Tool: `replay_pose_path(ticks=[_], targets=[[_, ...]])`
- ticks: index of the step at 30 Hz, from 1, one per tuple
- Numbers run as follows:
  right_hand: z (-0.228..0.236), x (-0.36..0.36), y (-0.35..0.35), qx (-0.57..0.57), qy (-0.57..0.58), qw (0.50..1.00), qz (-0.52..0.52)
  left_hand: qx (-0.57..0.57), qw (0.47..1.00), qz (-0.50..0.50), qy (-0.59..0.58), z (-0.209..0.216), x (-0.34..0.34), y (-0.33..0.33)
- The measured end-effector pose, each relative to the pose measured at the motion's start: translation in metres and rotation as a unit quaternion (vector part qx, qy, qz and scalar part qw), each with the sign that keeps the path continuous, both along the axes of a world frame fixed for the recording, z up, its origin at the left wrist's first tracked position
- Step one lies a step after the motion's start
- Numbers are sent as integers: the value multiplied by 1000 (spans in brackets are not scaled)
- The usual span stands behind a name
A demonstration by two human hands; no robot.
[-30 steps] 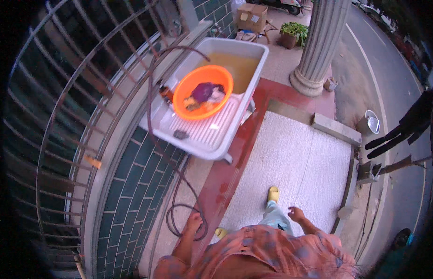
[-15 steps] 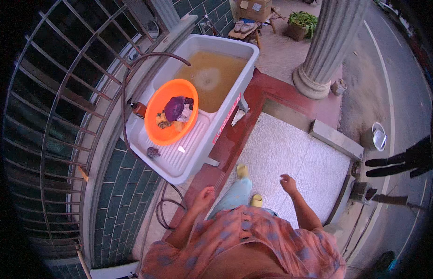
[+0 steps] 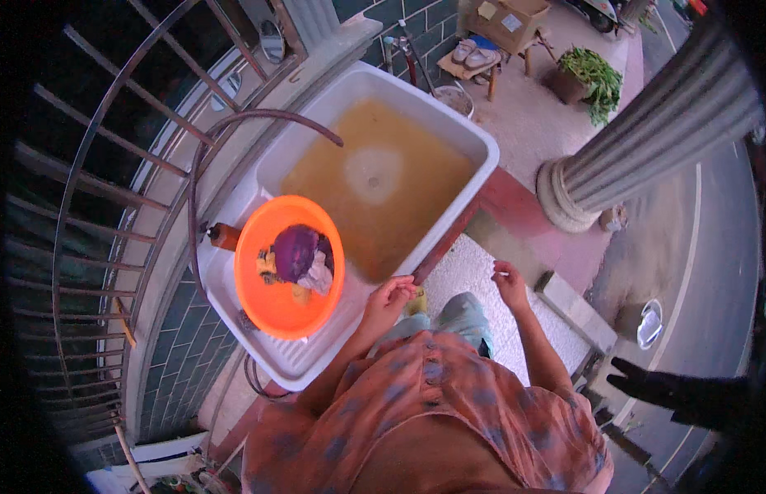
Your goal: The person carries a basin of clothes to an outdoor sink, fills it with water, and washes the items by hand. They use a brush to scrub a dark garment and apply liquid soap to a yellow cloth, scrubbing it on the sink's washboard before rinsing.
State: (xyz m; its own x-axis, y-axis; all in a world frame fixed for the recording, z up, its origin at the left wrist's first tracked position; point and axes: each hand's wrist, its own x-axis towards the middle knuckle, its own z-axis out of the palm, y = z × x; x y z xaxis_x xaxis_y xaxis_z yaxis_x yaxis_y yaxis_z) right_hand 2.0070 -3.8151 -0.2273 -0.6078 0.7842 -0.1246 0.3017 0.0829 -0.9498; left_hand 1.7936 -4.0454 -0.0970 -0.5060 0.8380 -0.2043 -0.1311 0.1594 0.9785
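Observation:
A large light-grey plastic sink (image 3: 272,364) stands ahead and to the left, its basin holding cloudy brown water (image 3: 416,198). On its ribbed washboard side rests an orange plastic bowl (image 3: 249,309) with a purple cloth (image 3: 295,253) and other small cloths inside. My left hand (image 3: 388,300) is near the sink's front edge, its fingers loosely bent and nothing seen in them. Out to the right, my right hand (image 3: 508,284) hangs in the air in front of my body, fingers a little bent and holding nothing. A brown bottle (image 3: 224,236) is behind the bowl.
A dark hose (image 3: 195,206) arches over the sink beside the window bars (image 3: 95,140). A fluted column (image 3: 638,140) rises at right, near a stone block (image 3: 575,313). Slippers (image 3: 475,56) lie on a small stool, next to a cardboard box (image 3: 506,20).
I have moved closer to the sink, and it looks larger and nearer. My left hand has come up beside its front edge. The bowl and cloths stay in place on the sink.

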Motion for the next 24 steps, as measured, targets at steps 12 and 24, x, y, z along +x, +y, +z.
replay_pose_path(ticks=[12,24], targets=[[61,-294,317,127,22,976,177,-63,944,322,-47,-9,2,106],[65,-537,484,577,-142,775,215,-192,829,520,-74,-17,111,164]])
